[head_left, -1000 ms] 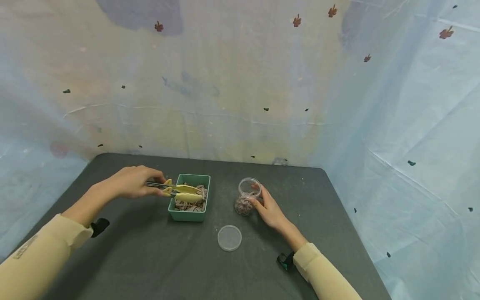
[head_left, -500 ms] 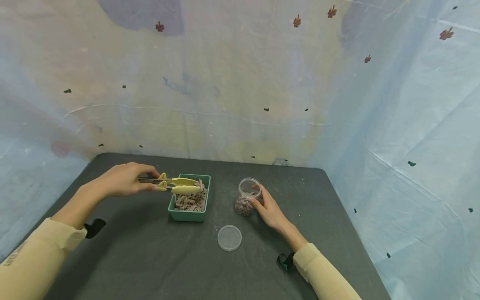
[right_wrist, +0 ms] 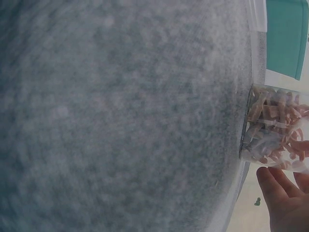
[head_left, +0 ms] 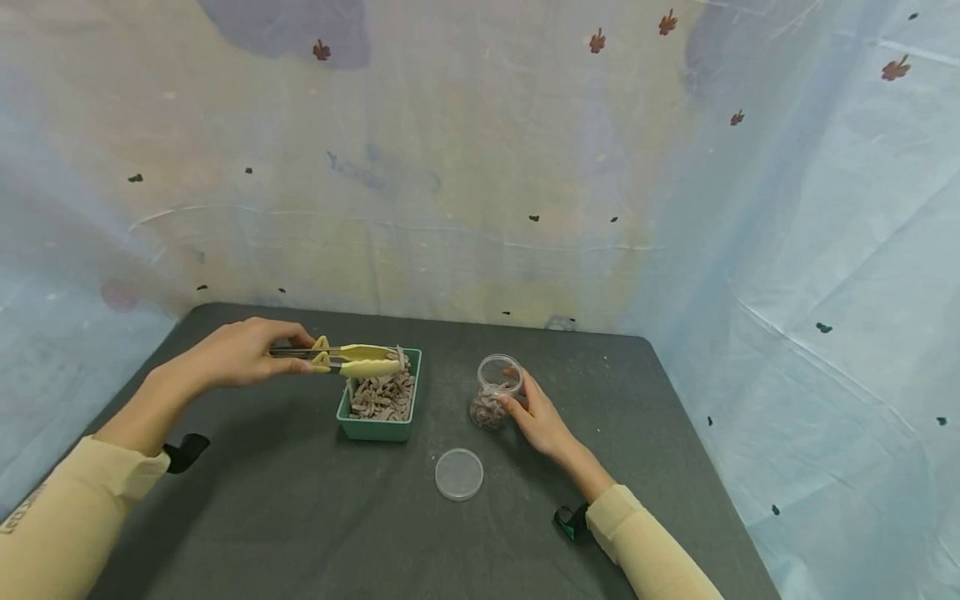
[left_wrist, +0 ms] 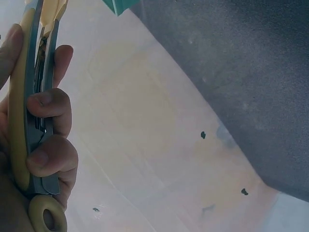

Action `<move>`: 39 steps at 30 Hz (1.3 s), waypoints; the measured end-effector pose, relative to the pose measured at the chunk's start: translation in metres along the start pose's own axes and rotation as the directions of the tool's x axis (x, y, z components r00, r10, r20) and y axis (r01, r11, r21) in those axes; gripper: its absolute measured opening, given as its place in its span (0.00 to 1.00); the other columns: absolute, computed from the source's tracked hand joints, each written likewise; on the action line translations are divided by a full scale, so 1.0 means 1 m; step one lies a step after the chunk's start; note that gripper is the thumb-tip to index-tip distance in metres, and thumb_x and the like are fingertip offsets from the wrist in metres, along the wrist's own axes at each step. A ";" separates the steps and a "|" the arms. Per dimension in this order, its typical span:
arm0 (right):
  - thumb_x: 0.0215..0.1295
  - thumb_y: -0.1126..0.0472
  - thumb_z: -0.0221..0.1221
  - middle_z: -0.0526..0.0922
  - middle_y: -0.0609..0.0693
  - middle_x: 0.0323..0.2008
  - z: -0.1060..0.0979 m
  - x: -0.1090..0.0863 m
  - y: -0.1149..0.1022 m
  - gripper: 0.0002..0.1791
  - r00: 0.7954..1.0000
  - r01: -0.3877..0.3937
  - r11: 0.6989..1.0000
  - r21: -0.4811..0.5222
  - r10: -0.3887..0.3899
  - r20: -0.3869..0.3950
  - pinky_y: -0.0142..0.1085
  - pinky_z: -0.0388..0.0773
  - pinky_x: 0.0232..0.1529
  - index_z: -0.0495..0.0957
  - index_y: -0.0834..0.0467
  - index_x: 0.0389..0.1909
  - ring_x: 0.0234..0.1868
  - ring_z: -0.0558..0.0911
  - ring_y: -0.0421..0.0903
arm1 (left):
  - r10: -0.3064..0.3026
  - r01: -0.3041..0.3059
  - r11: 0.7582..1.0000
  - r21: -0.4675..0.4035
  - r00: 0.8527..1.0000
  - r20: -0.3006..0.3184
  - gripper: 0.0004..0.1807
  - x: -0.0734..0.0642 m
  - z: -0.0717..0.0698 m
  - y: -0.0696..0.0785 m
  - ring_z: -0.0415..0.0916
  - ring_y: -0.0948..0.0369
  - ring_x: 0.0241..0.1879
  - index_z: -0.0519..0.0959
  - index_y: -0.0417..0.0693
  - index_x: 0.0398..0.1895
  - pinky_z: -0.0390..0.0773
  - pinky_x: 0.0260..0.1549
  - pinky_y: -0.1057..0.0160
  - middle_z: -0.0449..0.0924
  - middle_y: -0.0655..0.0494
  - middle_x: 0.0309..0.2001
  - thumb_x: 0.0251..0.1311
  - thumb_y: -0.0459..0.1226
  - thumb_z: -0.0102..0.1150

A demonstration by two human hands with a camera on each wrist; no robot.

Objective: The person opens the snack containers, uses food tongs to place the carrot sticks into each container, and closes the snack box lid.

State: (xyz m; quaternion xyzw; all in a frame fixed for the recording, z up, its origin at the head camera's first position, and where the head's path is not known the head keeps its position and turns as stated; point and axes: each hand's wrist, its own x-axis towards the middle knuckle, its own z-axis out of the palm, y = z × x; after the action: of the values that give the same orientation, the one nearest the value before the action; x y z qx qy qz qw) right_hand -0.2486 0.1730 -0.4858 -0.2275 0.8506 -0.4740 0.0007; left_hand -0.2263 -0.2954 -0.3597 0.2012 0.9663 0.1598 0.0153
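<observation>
My left hand point(head_left: 238, 354) grips yellow-tipped tongs point(head_left: 369, 367) above the green rectangular container point(head_left: 377, 431). A few greyish-brown strips point(head_left: 401, 357) stick out at the tongs' tips. More such strips point(head_left: 382, 402) fill much of the container; what they are made of cannot be told. In the left wrist view, fingers curl round the handles of the tongs point(left_wrist: 19, 106). My right hand point(head_left: 542, 425) holds a clear round jar point(head_left: 489, 383), uncapped and standing on the table. Strips fill the lower part of the jar in the right wrist view point(right_wrist: 273, 126).
A clear round lid point(head_left: 459, 475) lies flat on the dark table point(head_left: 360, 525), in front of the jar and container. Pale plastic sheeting point(head_left: 465, 167) hangs behind and along the sides. Black straps show at both wrists.
My left hand has drawn the tongs up and slightly left from the strips in the container, with a few strips at the tips. The right hand and jar have stayed put.
</observation>
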 end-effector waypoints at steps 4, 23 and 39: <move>0.82 0.52 0.54 0.67 0.59 0.74 0.000 0.000 0.000 0.31 1.000 -0.001 1.000 -0.008 0.001 0.002 0.55 0.73 0.68 0.59 0.60 0.78 0.72 0.72 0.58 | -0.003 0.002 1.000 -0.006 1.000 -0.010 0.24 0.000 -0.002 0.002 0.83 0.56 0.46 0.85 0.56 0.56 0.81 0.39 0.46 0.87 0.58 0.52 0.66 0.59 0.66; 0.83 0.53 0.54 0.67 0.59 0.74 -0.001 0.000 0.000 0.31 1.000 -0.010 1.000 -0.009 0.010 0.011 0.55 0.73 0.68 0.59 0.59 0.78 0.72 0.72 0.58 | 0.029 -0.031 0.996 -0.083 0.999 -0.026 0.27 0.020 -0.008 0.029 0.83 0.51 0.52 0.83 0.57 0.60 0.81 0.45 0.41 0.85 0.54 0.58 0.68 0.62 0.61; 0.82 0.52 0.54 0.68 0.58 0.74 0.001 0.002 0.002 0.31 0.999 -0.036 0.999 -0.018 0.036 -0.004 0.55 0.73 0.67 0.59 0.59 0.78 0.72 0.73 0.57 | 0.120 -0.126 0.975 -0.184 0.992 -0.042 0.27 0.053 0.000 0.060 0.82 0.48 0.56 0.83 0.52 0.61 0.80 0.51 0.42 0.85 0.52 0.58 0.68 0.57 0.65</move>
State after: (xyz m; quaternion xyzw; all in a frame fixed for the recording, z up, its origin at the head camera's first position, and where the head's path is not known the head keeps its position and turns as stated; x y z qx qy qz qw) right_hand -0.2507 0.1723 -0.4876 -0.2115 0.8589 -0.4664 0.0056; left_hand -0.2517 -0.2222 -0.3384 0.2559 0.9329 0.2532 0.0095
